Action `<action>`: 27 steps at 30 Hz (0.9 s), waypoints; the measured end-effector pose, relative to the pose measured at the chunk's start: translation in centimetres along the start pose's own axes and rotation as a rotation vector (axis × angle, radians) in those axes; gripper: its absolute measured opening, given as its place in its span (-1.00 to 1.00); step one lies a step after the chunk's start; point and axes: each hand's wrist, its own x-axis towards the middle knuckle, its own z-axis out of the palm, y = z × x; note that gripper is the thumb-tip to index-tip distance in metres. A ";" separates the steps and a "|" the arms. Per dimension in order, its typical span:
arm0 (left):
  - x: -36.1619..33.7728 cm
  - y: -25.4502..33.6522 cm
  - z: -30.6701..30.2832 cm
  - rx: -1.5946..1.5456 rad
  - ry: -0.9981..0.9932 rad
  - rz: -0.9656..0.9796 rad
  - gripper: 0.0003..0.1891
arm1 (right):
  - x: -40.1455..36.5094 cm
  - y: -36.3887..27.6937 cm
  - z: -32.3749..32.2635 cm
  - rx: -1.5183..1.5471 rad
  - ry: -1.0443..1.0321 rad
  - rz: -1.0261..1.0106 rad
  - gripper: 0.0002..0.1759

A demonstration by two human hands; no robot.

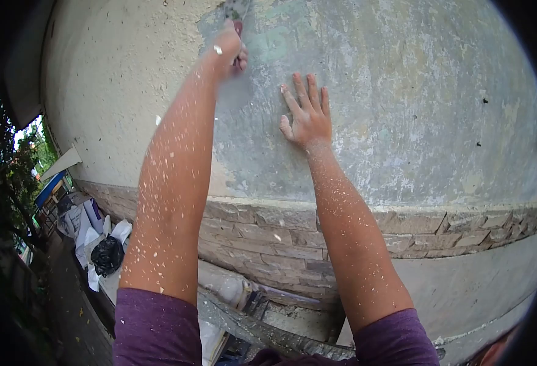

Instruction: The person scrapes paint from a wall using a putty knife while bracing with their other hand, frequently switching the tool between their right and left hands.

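High up on the wall, my left hand is closed around the reddish handle of a scraper. The scraper's blade points upward against the surface and is blurred, cut off by the top of the view. Around it, old cream paint meets a bared grey-green patch. Lower and to the right, my right hand lies flat on the grey patch with its fingers spread. Paint flakes speckle both forearms, and a few flakes hang in the air near the left one.
A stone-brick band runs along the wall's foot. Below it are a ledge and stacked materials, partly hidden by my arms. At the left lie a black plastic bag and white sheets or sacks beside a path. Trees stand beyond.
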 end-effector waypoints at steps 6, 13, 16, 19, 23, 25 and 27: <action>-3.5 -4.4 -1.5 0.079 0.039 -0.045 -0.44 | 0.0 0.4 0.2 0.010 0.018 -0.013 -0.19; -6.2 -12.0 -3.4 0.041 0.112 -0.221 -0.38 | 0.2 0.0 -0.2 0.005 0.001 0.003 -0.20; -0.6 -2.1 -2.7 0.093 0.109 -0.053 -0.42 | 0.0 -0.2 -0.2 0.013 -0.003 0.003 -0.17; -0.4 0.1 -2.3 0.067 0.090 -0.082 -0.43 | 0.3 0.0 0.1 0.013 0.005 0.006 -0.15; -5.6 -8.5 -1.5 0.078 0.008 -0.170 -0.37 | 0.3 -0.2 -0.7 0.026 -0.009 0.005 -0.19; -8.0 -10.9 -0.6 0.085 -0.007 -0.222 -0.36 | 0.1 -0.5 -0.9 0.068 -0.013 0.005 -0.23; -8.3 -10.6 0.1 -0.028 -0.024 -0.265 -0.35 | 0.8 -0.3 -1.8 0.081 -0.012 0.009 -0.26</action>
